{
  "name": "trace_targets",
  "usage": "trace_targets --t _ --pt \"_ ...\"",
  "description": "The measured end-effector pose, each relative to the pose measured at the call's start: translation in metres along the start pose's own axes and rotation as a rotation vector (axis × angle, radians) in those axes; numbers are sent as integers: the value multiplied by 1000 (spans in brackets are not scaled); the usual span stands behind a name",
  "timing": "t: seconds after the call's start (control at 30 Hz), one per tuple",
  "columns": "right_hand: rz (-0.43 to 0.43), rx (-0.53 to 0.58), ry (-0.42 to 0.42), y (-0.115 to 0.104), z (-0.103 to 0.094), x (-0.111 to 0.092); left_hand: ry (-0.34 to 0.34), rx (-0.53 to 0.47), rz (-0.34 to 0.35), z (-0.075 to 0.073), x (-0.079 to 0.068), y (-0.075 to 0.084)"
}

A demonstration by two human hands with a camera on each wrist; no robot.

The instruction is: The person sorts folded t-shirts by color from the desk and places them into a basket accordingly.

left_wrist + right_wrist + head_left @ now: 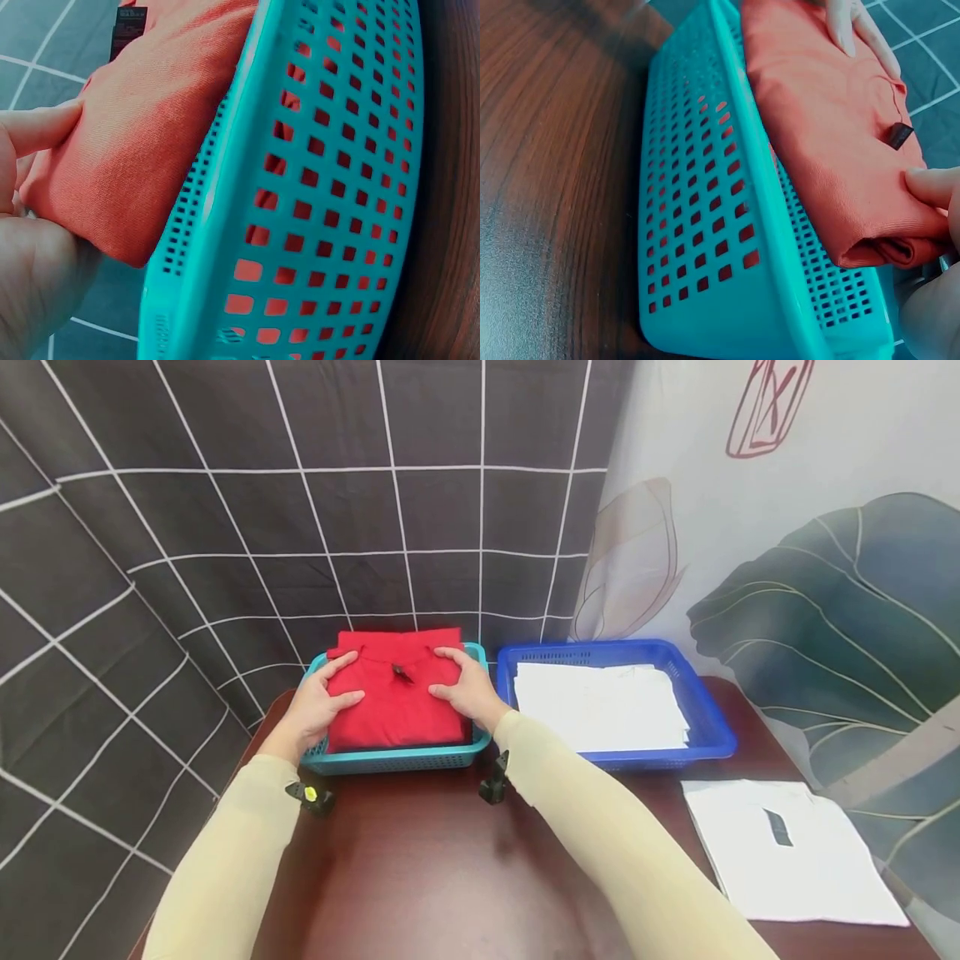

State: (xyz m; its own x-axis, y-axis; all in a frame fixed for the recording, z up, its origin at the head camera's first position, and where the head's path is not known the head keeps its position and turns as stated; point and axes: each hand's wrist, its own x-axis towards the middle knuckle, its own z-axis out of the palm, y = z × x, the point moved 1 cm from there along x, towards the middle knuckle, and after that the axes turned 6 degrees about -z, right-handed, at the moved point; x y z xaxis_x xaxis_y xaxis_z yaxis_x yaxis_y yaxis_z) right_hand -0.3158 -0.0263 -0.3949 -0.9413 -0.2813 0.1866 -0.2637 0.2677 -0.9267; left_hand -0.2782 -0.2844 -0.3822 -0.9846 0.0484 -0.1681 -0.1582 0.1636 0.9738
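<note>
A folded red shirt (397,714) lies over the teal basket (390,762), a dark label showing near its neckline. My left hand (313,700) grips its left side, thumb on top; in the left wrist view the shirt's corner (142,165) sticks up past the basket's rim (217,180). From the other side my right hand (472,687) holds the right edge, and the right wrist view shows the thumb pressing on the cloth above the rolled, folded end (892,251). More red cloth (750,259) shows through the basket's holes.
Right beside the teal basket stands a blue basket (708,727) holding white folded cloth (600,710). A folded white shirt (817,877) with a dark label lies at the table's right. Behind the brown table (405,885) hangs a dark grid-patterned curtain (442,510).
</note>
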Motion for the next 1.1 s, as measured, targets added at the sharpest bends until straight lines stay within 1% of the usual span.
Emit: trace_targets --t 0.2,0.43,0.53,0.67,0.73,0.93,1.1 --pt "20 -48 1 8 8 2 5 45 -33 -1 5 -15" --pt "88 -15 -22 15 16 -5 18 113 -84 2 8 -30" --pt "100 -35 -42 16 19 -7 23 172 -97 1 9 -34" --pt "133 -70 -69 20 24 -8 23 276 -123 0 10 -36" --pt "154 -76 -79 22 25 -9 20 304 -137 0 11 -37" --pt "196 -97 -105 25 28 -10 21 362 -115 -1 12 -38" --pt "176 -138 -123 23 27 -9 42 410 -74 -10 13 -39"
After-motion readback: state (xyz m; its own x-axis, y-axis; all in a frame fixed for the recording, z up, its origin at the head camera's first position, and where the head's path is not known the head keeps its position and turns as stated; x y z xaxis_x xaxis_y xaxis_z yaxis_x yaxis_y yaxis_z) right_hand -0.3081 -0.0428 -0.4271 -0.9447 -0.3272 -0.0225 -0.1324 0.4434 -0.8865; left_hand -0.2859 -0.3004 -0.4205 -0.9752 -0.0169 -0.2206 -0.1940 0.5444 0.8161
